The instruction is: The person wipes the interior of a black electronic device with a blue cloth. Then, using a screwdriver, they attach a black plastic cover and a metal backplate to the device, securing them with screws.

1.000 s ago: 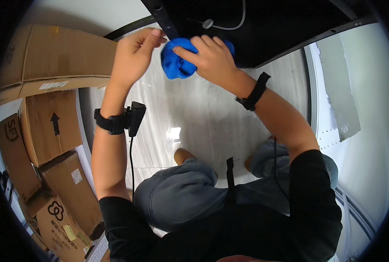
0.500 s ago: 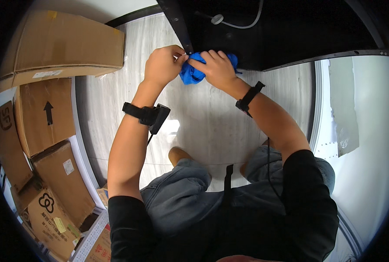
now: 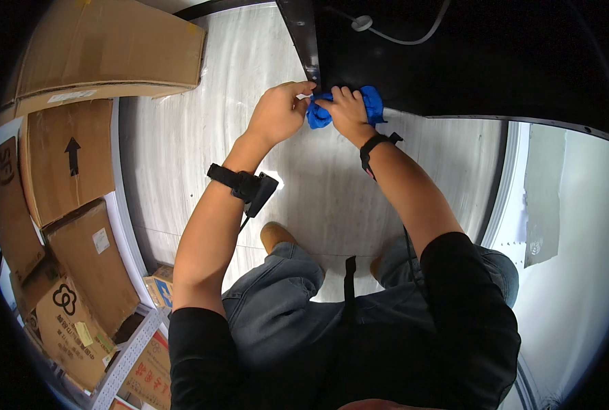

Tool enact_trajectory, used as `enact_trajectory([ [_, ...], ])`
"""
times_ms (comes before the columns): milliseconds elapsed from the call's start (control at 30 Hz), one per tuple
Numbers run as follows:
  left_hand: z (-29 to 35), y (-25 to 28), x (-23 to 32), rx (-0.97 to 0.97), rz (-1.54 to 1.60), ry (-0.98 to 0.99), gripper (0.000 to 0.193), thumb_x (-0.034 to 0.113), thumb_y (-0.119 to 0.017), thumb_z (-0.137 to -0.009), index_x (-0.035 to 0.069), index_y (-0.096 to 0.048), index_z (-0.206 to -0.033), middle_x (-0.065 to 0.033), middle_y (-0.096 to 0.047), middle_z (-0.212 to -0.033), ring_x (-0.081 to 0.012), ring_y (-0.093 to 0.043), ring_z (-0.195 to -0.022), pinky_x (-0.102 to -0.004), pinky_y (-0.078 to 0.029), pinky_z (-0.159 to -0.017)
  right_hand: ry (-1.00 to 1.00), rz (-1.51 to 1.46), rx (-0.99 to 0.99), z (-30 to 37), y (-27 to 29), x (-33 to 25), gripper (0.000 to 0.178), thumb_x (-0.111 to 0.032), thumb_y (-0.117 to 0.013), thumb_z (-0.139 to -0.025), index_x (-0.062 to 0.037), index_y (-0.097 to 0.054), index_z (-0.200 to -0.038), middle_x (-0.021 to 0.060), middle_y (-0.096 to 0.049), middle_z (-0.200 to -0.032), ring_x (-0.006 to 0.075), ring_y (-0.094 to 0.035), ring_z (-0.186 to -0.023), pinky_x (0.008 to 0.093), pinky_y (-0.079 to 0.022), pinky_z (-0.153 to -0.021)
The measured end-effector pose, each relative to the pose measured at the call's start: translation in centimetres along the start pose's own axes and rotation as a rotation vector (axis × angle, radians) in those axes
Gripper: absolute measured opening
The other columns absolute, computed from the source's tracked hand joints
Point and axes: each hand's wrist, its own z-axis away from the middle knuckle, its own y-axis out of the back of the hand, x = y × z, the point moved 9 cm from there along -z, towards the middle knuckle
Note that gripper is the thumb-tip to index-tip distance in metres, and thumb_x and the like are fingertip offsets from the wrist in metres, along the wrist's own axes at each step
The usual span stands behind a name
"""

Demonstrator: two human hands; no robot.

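A bunched blue cloth [image 3: 372, 104] is gripped in my right hand [image 3: 349, 115], at the lower corner of a large black panelled frame [image 3: 420, 85]. Just left of it, my left hand [image 3: 278, 115] is closed in a pinch by the foot of the frame's dark upright post [image 3: 300, 41]. A small white piece [image 3: 303, 96] shows between the left thumb and fingers; its kind is too small to tell. Both hands are close together, and the cloth hides part of the frame's corner. Black straps circle both wrists, the left one carrying a small black device [image 3: 260, 193].
Cardboard boxes [image 3: 72, 164] are stacked along the left on a white perforated rack [image 3: 123, 359]. A pale cable with a round white fitting [image 3: 362, 23] hangs inside the black frame. Grey wood-look floor [image 3: 304, 184] lies below, and a white wall panel [image 3: 584, 205] stands at right.
The view has shifted, so the frame and both hands sit slightly further right. The white piece by my left fingers shows more plainly. My right hand still grips the blue cloth.
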Motion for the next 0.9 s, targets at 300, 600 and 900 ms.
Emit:
enact_trajectory([
  [300, 0.5, -0.8, 0.0, -0.058, 0.011, 0.068, 0.039, 0.005, -0.057, -0.085, 0.004, -0.056, -0.124, -0.0147, -0.067, -0.106, -0.0250, -0.067, -0.083, -0.0327, -0.052, -0.075, -0.131, 0.040, -0.194, 0.5, -1.6, 1.2, 0.032, -0.017, -0.057, -0.081, -0.0318, -0.070, -0.106, 0.0042, -0.055, -0.097, 0.0253, -0.050, -0.099, 0.0413, -0.037, -0.080],
  [600, 1.4, -2.3, 1.3, -0.214, -0.101, 0.020, 0.042, 0.012, -0.059, -0.085, 0.002, -0.053, -0.126, -0.0170, -0.067, -0.103, -0.0261, -0.067, -0.080, -0.0343, -0.052, -0.074, -0.409, 0.037, -0.486, 4.9, 1.5, 7.6, 0.034, -0.015, -0.062, -0.081, -0.0279, -0.067, -0.112, 0.0123, -0.057, -0.119, 0.0323, -0.053, -0.111, 0.0467, -0.042, -0.092],
  [900, 1.6, -2.4, 9.9, -0.421, -0.026, -0.153, 0.040, 0.008, -0.059, -0.081, -0.003, -0.058, -0.120, -0.0162, -0.069, -0.096, -0.0284, -0.066, -0.084, -0.0321, -0.051, -0.078, -0.174, -0.296, -0.288, 5.1, 28.0, 6.5, 0.048, -0.013, -0.069, -0.070, -0.0181, -0.063, -0.117, 0.0139, -0.061, -0.103, 0.0336, -0.061, -0.096, 0.0411, -0.052, -0.080],
])
